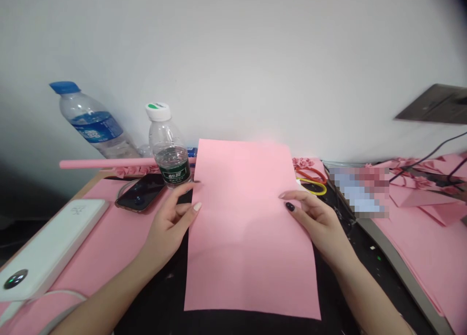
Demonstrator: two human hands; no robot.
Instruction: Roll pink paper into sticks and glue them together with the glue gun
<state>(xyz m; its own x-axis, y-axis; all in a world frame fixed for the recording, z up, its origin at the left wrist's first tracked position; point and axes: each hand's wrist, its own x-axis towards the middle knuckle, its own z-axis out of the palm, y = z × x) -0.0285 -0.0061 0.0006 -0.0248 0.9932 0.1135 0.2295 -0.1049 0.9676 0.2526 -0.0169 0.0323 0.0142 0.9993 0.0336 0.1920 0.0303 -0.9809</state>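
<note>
A flat sheet of pink paper (244,257) fills the middle of the head view, its top edge toward the wall. My left hand (168,218) holds its left edge between thumb and fingers, with the index fingertip at the border. On the opposite side my right hand (319,220) grips the right edge, thumb and index finger resting on the paper's face. The sheet looks smooth and uncreased. It hides part of the black tabletop (160,296) and whatever lies behind it.
Left stand a green-labelled water bottle (170,155) and a blue-capped bottle (97,123), near a phone (142,193), a pink rolled tube (105,164) and a white power bank (54,247). Right are red-and-yellow-handled scissors (314,185), pink paper stacks (434,247) and a wall socket (434,104).
</note>
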